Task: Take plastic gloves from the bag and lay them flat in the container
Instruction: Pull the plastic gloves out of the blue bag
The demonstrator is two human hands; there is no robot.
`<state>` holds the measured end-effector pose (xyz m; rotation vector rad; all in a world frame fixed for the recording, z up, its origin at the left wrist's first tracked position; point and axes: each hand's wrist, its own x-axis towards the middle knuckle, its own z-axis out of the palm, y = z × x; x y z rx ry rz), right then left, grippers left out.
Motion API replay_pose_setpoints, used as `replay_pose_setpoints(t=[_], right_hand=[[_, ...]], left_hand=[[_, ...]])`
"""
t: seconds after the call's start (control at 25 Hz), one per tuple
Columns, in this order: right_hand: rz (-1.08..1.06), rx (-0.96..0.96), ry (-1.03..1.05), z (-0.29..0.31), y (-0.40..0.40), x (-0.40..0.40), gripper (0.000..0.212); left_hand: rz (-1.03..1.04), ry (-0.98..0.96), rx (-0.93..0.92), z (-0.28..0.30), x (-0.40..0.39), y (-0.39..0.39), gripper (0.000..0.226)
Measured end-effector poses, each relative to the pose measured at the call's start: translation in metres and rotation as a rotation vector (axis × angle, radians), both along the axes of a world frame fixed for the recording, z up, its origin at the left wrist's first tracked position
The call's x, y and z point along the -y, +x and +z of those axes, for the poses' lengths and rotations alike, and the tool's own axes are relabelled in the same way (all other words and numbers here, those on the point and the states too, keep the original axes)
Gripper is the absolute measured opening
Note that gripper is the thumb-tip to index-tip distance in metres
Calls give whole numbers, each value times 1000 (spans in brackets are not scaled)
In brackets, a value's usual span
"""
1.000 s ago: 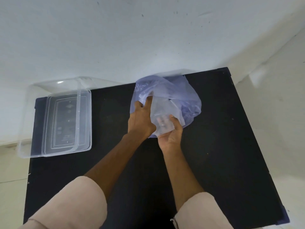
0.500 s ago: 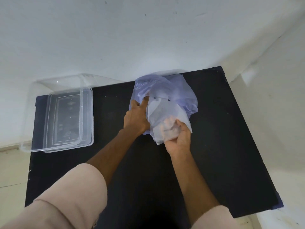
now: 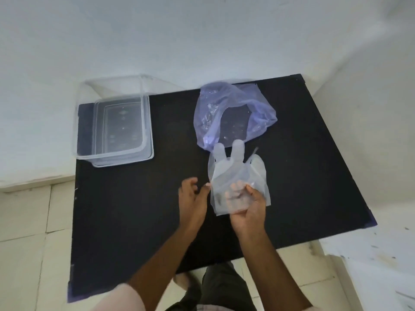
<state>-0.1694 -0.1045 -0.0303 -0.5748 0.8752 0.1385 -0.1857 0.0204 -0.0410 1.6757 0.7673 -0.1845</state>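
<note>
A pale purple plastic bag lies open and slack at the back middle of the black table. My right hand grips a stack of thin clear plastic gloves by the cuff end, with the glove fingers pointing away towards the bag. My left hand hovers just left of the gloves with curled fingers and holds nothing. A clear rectangular container stands at the table's back left; I see nothing inside it.
The table stands in a corner of white walls, which close it in at the back and right. Pale floor tiles show to the left and in front. My dark trouser leg and foot are below the table's front edge.
My right hand has pulled the gloves out of the bag and towards me. My left hand has let go of the bag, which has slumped open on the table.
</note>
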Motion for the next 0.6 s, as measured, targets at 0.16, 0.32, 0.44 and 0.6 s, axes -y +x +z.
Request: replay_pose_setpoints(t=[0.16,0.32,0.44,0.6], right_hand=[[106,-233,-79,-14,-58,-40,45],[163,-213,-137,-24,-91,-66,35],[297,-259,-320,-35,-89,-61,27],[532,-205,-529,-40,-84,-49,29]], left_hand=[[90,-586,-412,-21,-11,-61,41],[139,-364,-340,-39,-43,-94,22],[124,-248,-342,-44,-78,-100,18],[78,-186,-326,-42,-117,-101,23]])
